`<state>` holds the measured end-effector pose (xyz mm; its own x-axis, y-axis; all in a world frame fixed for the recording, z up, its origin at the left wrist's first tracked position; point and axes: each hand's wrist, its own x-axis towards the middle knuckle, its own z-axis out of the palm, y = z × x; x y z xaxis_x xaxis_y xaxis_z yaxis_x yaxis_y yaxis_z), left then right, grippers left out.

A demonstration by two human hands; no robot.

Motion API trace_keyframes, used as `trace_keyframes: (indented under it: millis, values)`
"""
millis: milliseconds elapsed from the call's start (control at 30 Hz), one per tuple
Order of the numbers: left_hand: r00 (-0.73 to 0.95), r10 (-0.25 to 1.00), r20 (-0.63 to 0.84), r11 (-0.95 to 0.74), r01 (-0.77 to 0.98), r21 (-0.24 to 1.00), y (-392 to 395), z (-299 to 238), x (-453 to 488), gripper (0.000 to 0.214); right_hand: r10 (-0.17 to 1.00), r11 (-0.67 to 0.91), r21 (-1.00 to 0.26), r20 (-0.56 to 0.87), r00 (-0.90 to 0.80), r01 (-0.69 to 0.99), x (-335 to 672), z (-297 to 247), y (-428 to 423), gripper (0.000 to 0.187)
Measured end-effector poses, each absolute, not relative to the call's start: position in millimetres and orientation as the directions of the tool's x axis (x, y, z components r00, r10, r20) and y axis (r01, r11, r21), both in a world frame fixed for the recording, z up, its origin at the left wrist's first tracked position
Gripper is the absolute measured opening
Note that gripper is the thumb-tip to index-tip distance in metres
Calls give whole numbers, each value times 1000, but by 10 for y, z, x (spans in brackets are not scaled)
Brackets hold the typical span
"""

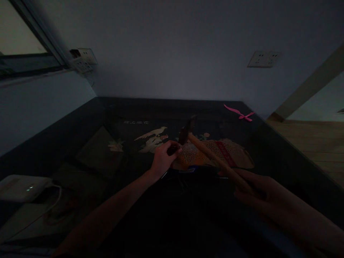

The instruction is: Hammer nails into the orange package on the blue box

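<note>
My right hand (258,193) is wrapped round the wooden handle of a hammer (215,157). The dark hammer head reaches over to my left hand (166,156). My left thumb and fingers are pinched together right beside the head. Whatever they hold is too small and dark to make out. Under and beside the hammer lies a flat, tan and orange dotted item (236,152) with a red strip across it; its kind is unclear. A few thin, shiny, nail-like pieces (182,184) show just below it. Low light hides much of the detail.
The black table (115,111) bears a bird picture (153,139) and pale characters. A pink ribbon (243,116) lies at the back right. At left is a white device (24,188) with a cable. Walls with sockets (260,59) stand behind the table.
</note>
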<state>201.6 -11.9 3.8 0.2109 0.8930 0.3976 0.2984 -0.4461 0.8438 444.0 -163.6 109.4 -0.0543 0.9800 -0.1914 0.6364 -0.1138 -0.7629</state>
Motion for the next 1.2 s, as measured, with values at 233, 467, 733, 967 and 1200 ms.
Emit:
trace_keyframes:
  millis: [233,467,733,967,1200]
  values:
    - [199,896,398,-444,338,830,-121,68,2022,8,985,-62,-745,-153,-80,664,4368,1125,-1629,45]
    - [212,897,387,-438,319,841,-113,43,2017,5,980,-90,-761,-181,-77,642,4344,1177,-1655,46]
    - [214,903,373,-428,365,827,-92,19,2002,7,976,-89,-772,-195,-102,629,4309,1151,-1642,43]
    - [205,903,378,-429,383,818,-90,25,2006,10,976,-66,-819,-173,-135,571,4319,1111,-1637,41]
    - [218,894,391,-447,397,802,-77,-6,1988,7,966,-154,-807,-245,-85,570,4377,1056,-1685,50]
